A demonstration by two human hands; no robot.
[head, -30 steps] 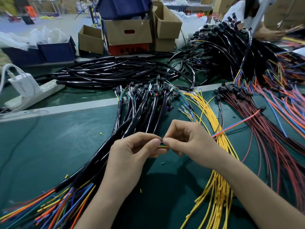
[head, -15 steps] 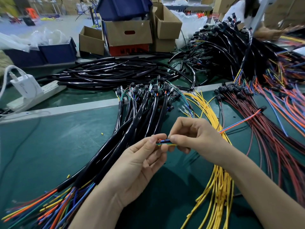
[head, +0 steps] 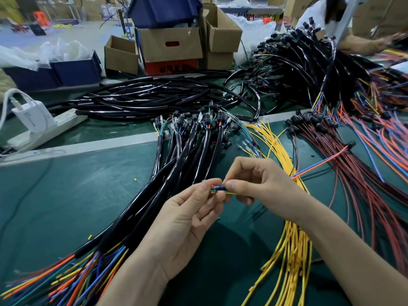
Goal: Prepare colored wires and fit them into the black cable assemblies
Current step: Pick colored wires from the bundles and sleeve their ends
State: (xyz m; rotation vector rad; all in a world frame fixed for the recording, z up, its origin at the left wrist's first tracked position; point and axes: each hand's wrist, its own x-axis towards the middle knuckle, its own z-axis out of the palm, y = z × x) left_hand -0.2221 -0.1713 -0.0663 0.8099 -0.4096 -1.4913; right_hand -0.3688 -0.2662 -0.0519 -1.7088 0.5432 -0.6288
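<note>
- The left hand (head: 189, 219) and right hand (head: 260, 186) both pinch a small bunch of colored wires (head: 218, 188) between them, above the green mat (head: 66, 195).
- The black cable assemblies (head: 176, 168) lie just behind, the yellow wires (head: 291, 250) to the right.

Green table (head: 66, 195), black cable assemblies (head: 187, 155), yellow wires (head: 291, 250), red wires (head: 364, 184)

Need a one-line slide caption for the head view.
Left hand and right hand pinch colored wire ends over the green mat, beside black cable assemblies.
</note>
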